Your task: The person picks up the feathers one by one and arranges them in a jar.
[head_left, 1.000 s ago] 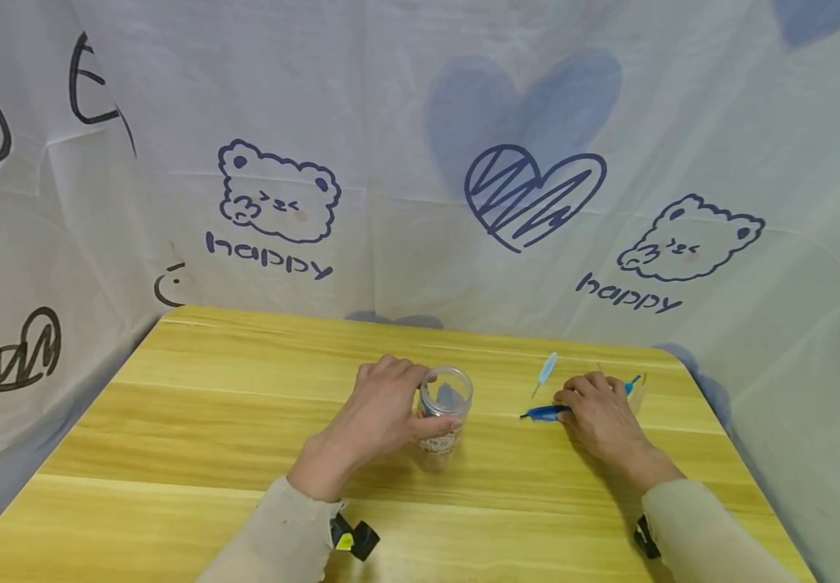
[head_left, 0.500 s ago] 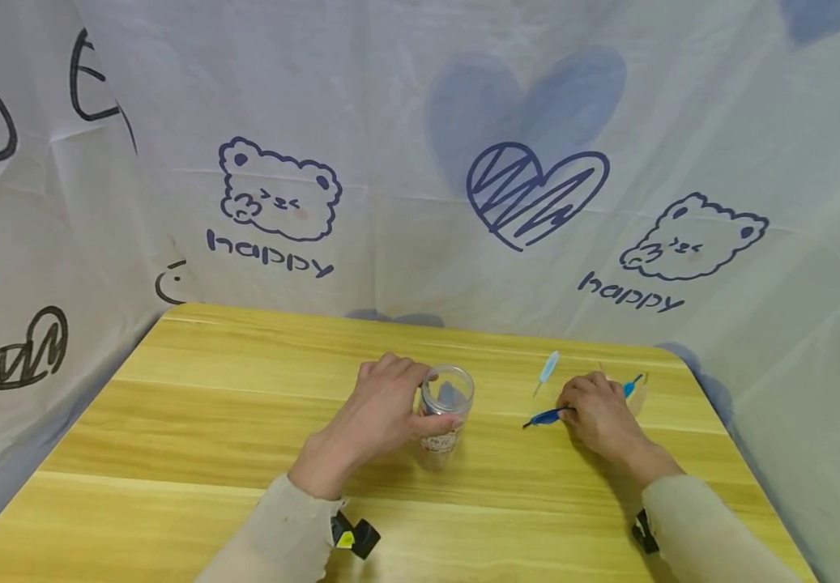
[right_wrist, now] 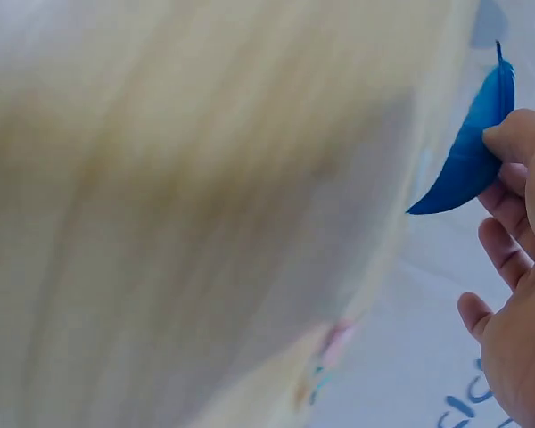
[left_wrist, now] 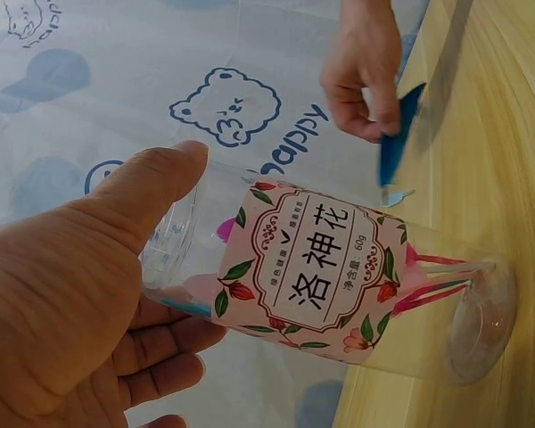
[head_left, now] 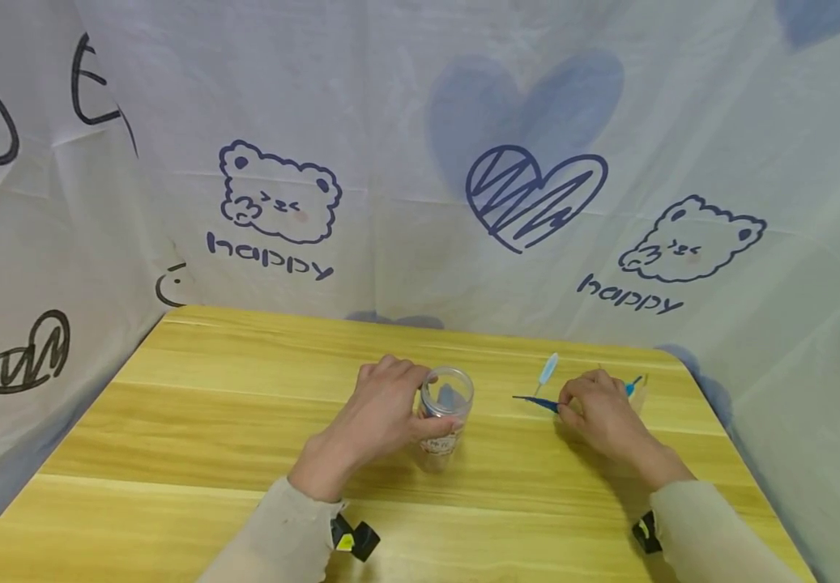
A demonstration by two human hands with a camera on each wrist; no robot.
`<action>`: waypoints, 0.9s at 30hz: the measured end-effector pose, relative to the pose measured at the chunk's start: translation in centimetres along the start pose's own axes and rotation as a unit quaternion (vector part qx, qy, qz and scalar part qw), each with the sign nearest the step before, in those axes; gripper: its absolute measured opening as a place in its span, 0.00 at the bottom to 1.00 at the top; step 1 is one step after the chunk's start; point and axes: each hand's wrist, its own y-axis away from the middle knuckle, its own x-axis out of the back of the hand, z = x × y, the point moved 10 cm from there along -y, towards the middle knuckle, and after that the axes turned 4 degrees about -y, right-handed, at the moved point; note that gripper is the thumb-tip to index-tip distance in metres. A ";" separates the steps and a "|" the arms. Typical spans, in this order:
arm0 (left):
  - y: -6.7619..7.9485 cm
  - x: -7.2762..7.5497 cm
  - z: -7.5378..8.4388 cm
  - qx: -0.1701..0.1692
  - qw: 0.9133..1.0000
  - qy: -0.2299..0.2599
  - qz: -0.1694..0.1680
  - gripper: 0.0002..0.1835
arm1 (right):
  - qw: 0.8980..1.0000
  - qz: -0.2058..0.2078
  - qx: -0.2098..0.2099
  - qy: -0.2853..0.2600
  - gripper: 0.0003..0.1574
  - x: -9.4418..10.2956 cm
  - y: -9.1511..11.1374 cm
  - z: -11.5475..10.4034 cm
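Observation:
My left hand (head_left: 376, 413) grips a clear plastic jar (head_left: 440, 444) near its open top, thumb on one side and fingers on the other. A pink label (left_wrist: 312, 267) with Chinese writing and flowers wraps the jar, and pink feathers (left_wrist: 428, 290) show through its wall. Between thumb and forefinger, my right hand (head_left: 598, 409) pinches a dark blue feather (right_wrist: 473, 156) to the right of the jar. In the left wrist view the feather hangs beyond the jar, close over the table.
A pale blue feather (head_left: 548, 369) lies on the wooden table (head_left: 208, 437) behind the held one. Partly hidden past my right hand are a brighter blue feather (head_left: 632, 387) and a beige one (head_left: 641, 397). A printed cloth (head_left: 405, 162) hangs behind the table.
The dark blue feather has come up in my right hand's pinch and turned, its free tip now pointing left and farther back. My left hand and the jar stay in place.

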 end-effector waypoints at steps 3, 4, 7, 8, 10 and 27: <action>0.0 0.0 0.0 0.001 1.000 -0.001 -0.001 0.41 | 1.000 0.008 0.009 0.003 0.02 1.1 -0.3 -0.9; 0.0 0.0 0.0 0.001 1.000 -0.001 -0.001 0.41 | 1.000 0.012 0.017 0.011 0.02 1.5 -0.4 -1.4; 0.0 -0.1 -0.1 0.002 1.000 -0.003 0.000 0.41 | 0.998 0.023 0.043 0.042 0.05 2.8 -0.7 -2.8; 0.0 -0.1 -0.1 0.003 1.000 -0.002 -0.001 0.41 | 0.997 0.028 0.055 0.053 0.06 3.2 -0.8 -3.4; 0.0 -0.1 0.0 0.003 1.000 -0.003 0.000 0.41 | 0.994 0.040 0.076 0.073 0.09 3.9 -1.0 -4.5; 0.1 0.0 0.0 0.002 1.000 -0.001 0.001 0.40 | 0.981 0.100 0.159 0.055 0.09 8.1 -1.2 -10.7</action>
